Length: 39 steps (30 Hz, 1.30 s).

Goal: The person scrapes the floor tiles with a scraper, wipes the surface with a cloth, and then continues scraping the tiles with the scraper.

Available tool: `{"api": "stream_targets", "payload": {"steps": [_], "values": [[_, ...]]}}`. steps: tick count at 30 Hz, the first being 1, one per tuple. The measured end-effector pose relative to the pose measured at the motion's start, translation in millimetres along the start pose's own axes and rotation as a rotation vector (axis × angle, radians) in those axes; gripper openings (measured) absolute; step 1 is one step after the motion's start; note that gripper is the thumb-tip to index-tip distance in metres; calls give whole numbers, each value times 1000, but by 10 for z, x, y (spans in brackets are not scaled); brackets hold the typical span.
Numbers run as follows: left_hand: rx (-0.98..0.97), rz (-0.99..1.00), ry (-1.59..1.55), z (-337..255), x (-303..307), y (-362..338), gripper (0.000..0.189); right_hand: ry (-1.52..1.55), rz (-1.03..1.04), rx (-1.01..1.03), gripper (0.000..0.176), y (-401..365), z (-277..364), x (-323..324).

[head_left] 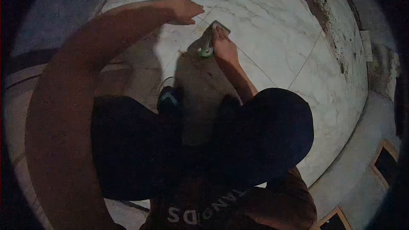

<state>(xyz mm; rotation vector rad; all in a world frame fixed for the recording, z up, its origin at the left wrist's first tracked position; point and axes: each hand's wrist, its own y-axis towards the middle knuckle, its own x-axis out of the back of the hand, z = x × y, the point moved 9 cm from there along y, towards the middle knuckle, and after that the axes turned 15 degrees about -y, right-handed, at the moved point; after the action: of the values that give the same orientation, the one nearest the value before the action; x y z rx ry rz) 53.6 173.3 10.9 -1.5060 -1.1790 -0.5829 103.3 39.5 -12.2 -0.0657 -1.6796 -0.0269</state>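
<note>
The marble floor (272, 30) fills most of the view, white with grey veins. Its stained, crumbling edge (317, 4) lies well to the right of the cloth. The left arm (81, 59) sweeps in a wide arc to the left of the cloth. The dark trousers (264, 132) are bunched at the knees below it, nearer to us.

The left hand (184, 10) lies just up and left of the cloth, palm down on the floor, fingers straight and close together, holding nothing. The right hand (224, 47) sits on the cloth (209, 35) itself. Its fingers are together and curled down over the far end, and as far as we can tell they clamp it against the tile.

We judge the cloth to be light, limp and soft. It would fold under the palm and slide easily on smooth marble. It is best gathered in the fist from its near end, where loose stuff shows beside the thumb.

A small green and white piece (206, 52) touches the lower left of the cloth, and we cannot tell what it is. The light is dim, our own shadow (200, 98) covers the floor below the cloth, and the knees hide the right forearm's near half. A teal shape (168, 98) lower left of the cloth stays unclear.
</note>
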Motion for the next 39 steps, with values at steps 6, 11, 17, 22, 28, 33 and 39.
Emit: {"api": "stream_targets", "payload": {"steps": [6, 11, 17, 22, 28, 33, 39], "values": [[65, 48, 33, 16, -7, -6, 63, 16, -44, -1, 52, -40, 169, -26], [25, 40, 72, 52, -74, -11, 62, 64, -45, -33, 49, 38, 106, -56], [67, 73, 104, 85, -104, 12, 58, 38, -55, 12, 52, 156, 86, -85], [-47, -81, 30, 101, -59, -24, 45, 18, 164, 7, 52, 95, 315, -192], [76, -18, 49, 60, -28, -81, 56, 68, 45, 20, 50, 69, 305, -49], [16, -137, 18, 85, -92, -66, 46, 22, -58, 14, 46, 92, 291, -237], [-81, -200, 24, 70, -25, -149, 44, 66, 19, 19, 44, 49, 320, -33]]}}
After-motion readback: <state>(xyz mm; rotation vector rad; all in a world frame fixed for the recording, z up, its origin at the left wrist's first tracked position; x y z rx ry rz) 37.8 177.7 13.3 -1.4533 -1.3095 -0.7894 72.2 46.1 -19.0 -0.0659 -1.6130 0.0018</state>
